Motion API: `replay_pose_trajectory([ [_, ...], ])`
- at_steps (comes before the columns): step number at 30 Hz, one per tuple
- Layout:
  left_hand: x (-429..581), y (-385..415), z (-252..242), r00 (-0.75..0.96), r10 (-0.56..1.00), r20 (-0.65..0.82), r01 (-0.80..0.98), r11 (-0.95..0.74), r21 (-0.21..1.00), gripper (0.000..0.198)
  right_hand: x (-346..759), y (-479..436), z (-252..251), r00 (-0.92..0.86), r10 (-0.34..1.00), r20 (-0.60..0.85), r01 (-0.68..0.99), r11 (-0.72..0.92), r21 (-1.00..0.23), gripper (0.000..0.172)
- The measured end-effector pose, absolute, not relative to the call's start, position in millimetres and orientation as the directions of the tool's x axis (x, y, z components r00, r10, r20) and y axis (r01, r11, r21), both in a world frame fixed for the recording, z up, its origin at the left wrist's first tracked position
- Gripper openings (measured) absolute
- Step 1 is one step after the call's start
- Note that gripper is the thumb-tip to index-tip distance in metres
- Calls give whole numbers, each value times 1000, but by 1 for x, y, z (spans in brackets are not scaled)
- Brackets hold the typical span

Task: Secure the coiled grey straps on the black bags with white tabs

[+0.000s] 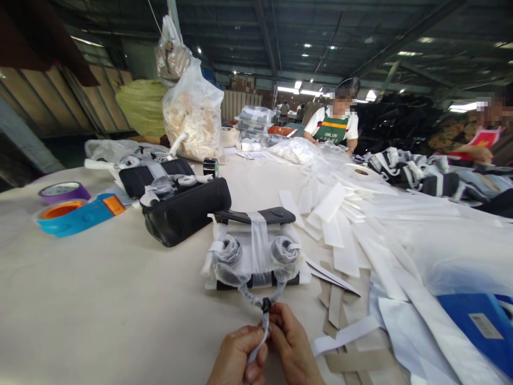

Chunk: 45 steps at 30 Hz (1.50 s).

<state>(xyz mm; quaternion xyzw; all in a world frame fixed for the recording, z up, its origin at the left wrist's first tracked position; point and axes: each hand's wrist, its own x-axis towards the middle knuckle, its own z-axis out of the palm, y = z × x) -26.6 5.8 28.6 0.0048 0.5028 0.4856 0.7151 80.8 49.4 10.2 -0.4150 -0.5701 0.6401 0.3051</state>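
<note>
Pale bench (100, 305) all around you, and right at its near edge your two hands are busy. Your left hand (240, 353) is closed on the strap (264, 327), pinching its pale, wrapped end between thumb and fingers. Your right hand (292, 342) is curled in beside it, fingertips at the strap just below a black clip (266, 305); whether they grip, you can't tell from here. Straight ahead of them sits the wrapped bag (236, 224), its strap running down to you, two coiled bundles (227, 249) on its front and a see-through band (259, 238) down the middle.

Over to your right, white strips (332, 224) lie scattered, tan strips (350, 361) near your hand, a blue packet (468, 326) beyond. Left now: blue tape dispenser (86, 215), purple tape roll (64, 192), then a black bag (188, 211). Farther off, a big clear sack (192, 115) stands stuffed full, a person in a green apron (333, 129) is across the bench, and dark roof beams (266, 37) stretch overhead.
</note>
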Motion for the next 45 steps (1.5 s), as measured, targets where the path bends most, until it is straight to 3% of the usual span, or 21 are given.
replay_pose_trajectory([
  [4,-26,3,19,99,719,-688,-683,552,479,40,72,49,0,-479,841,-252,-226,-396,-890,23],
  [7,-24,-1,18,105,734,-671,-669,551,498,42,68,50,1,-491,804,-335,-340,-531,-776,34],
  [11,-21,-4,23,-14,778,-628,-674,457,580,43,66,51,11,-477,780,-405,-343,-589,-731,38],
  [22,-18,-6,40,-190,778,-599,-660,351,664,46,62,52,35,-447,804,-391,-226,-525,-821,29],
  [26,-16,-6,38,-201,774,-601,-616,377,692,49,79,50,21,-346,883,-316,-76,-363,-929,29],
  [29,-12,-6,39,-302,765,-569,-566,336,753,49,94,50,21,-247,965,-87,157,-49,-986,25],
  [31,-9,-7,40,-370,759,-536,-520,309,796,52,98,53,31,-355,926,130,279,238,-930,17],
  [33,-8,-7,41,-417,755,-506,-480,290,828,57,97,58,48,-549,797,252,326,481,-814,21],
  [36,-8,-7,41,-453,755,-474,-445,270,854,59,89,67,74,-772,617,154,398,657,-640,34],
  [39,-7,-8,40,-475,755,-452,-424,254,869,58,79,74,92,-853,522,-30,468,737,-486,36],
  [45,-7,-10,40,-485,758,-436,-416,238,878,54,69,80,97,-853,511,-111,507,758,-409,19],
])
